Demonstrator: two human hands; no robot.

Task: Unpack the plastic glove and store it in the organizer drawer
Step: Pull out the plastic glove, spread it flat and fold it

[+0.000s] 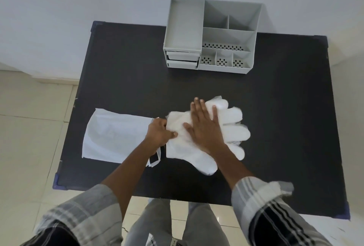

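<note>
On the black table (122,80), my right hand (204,129) lies flat on the plastic gloves (234,127); left hand (159,133) pinches their cuff edge. Thin, slippery, limp stack: I'd grip the cuffs.

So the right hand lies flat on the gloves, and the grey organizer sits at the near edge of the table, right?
Not quite: the head view shows the organizer at the table's far edge. The right hand does lie flat on the gloves.

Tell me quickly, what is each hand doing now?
Left hand: closed, pinching the wrist edge of the plastic gloves.
Right hand: open, pressed flat on the gloves.
</note>
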